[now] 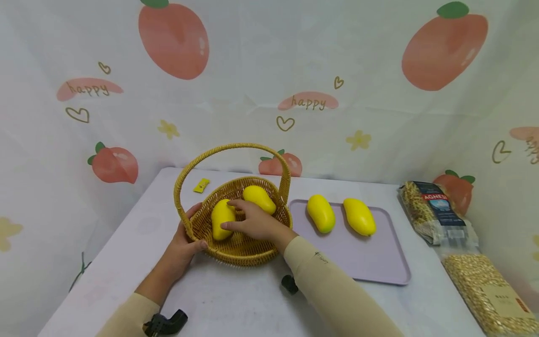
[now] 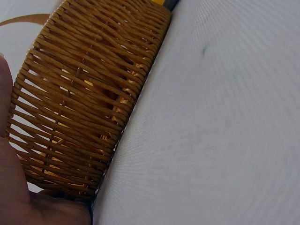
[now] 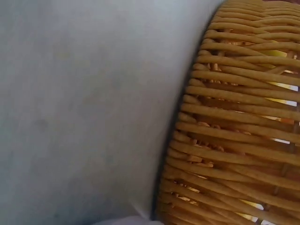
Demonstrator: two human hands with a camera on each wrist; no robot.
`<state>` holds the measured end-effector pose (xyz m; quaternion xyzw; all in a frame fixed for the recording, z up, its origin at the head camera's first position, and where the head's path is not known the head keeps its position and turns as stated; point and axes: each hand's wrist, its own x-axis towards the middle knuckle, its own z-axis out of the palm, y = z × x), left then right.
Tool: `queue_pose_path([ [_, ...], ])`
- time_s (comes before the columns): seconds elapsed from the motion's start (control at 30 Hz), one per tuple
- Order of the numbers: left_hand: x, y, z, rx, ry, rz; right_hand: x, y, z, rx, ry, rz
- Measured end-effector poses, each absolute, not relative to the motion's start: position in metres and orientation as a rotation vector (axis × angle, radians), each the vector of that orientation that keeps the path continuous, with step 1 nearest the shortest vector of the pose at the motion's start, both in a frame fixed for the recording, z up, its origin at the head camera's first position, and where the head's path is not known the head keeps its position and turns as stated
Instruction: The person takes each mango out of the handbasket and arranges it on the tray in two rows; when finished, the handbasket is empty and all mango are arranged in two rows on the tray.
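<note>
A golden wicker basket [image 1: 248,257] with a tall arched handle stands on the white table, and two yellow mangoes lie inside. My left hand [image 1: 182,250] holds the basket's left side, thumb over the near rim; in the left wrist view the hand [image 2: 16,192] lies against the woven wall [image 2: 84,93]. Inside the basket, my right hand [image 1: 257,222] has thumb and fingers spread at the right side of the left mango [image 1: 222,220], touching it. Behind this hand rests the other mango [image 1: 258,198]. The right wrist view shows mainly basket weave [image 3: 239,122].
Right of the basket, a pale purple tray [image 1: 370,267] carries two more mangoes [image 1: 321,214]. A small yellow packet [image 1: 201,185] lies behind the basket's left side. At the right edge are a pasta bag [image 1: 438,210] and a bag of grains [image 1: 488,290]. A printed cloth hangs behind.
</note>
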<state>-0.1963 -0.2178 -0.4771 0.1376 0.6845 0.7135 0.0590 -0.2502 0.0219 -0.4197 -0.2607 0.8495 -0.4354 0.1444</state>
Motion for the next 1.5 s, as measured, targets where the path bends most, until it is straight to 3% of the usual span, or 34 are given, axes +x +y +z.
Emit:
queue_pose_path([
  [0.4,-0.196,-0.217,-0.477,0.453,2.002,2.21,-0.255,0.007,-0.423,-0.798,2.47,-1.12],
  [1.5,-0.197,-0.219,-0.479,0.438,2.05,2.176,-0.246,0.024,-0.413,-0.937,2.258,-1.128],
])
